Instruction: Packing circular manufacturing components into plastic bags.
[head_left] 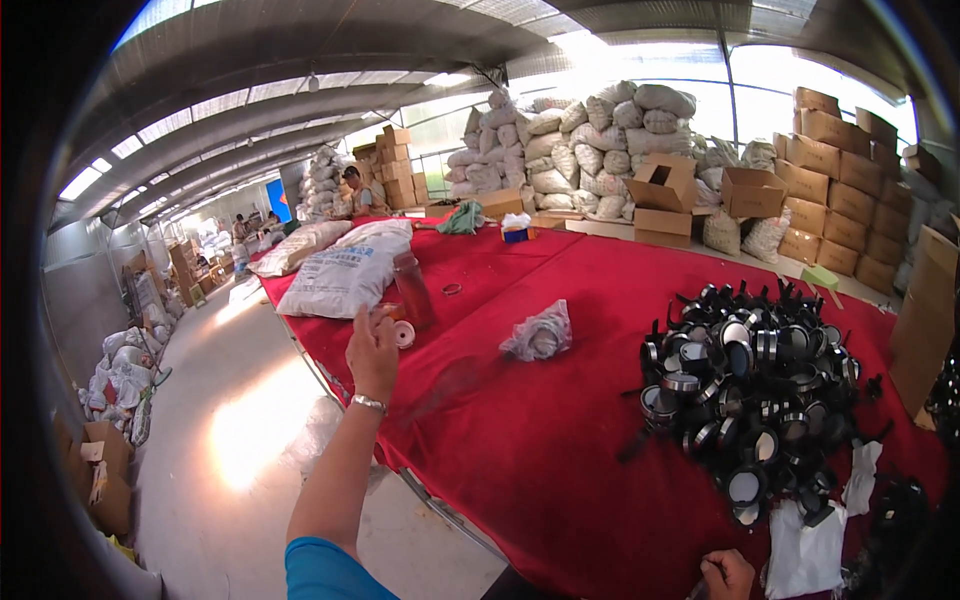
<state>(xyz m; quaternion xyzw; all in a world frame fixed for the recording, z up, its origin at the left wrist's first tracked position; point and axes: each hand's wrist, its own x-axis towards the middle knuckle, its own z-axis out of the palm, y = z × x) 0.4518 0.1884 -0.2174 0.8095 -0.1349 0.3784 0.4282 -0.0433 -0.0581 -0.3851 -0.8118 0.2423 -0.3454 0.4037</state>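
My left hand (373, 352) reaches over the left edge of the red-covered table (560, 430), its fingers stretched forward and slightly apart. Just right of its fingertips lies a small white round piece (403, 334) with a hole in the middle. Behind that stands a reddish see-through bottle (412, 287), and a stuffed white sack (345, 270) lies beyond the fingers. At the lower edge, my right hand (727, 575) rests with curled fingers beside white plastic bags (803, 550). Whether it holds anything is hidden.
A large heap of black round cases (755, 370), some showing mirror-like discs, covers the table's right side. A clear-wrapped bundle (541, 332) lies mid-table. Cartons (835, 180) and stacked sacks (600, 140) stand behind. Another person (358, 190) is at the far end.
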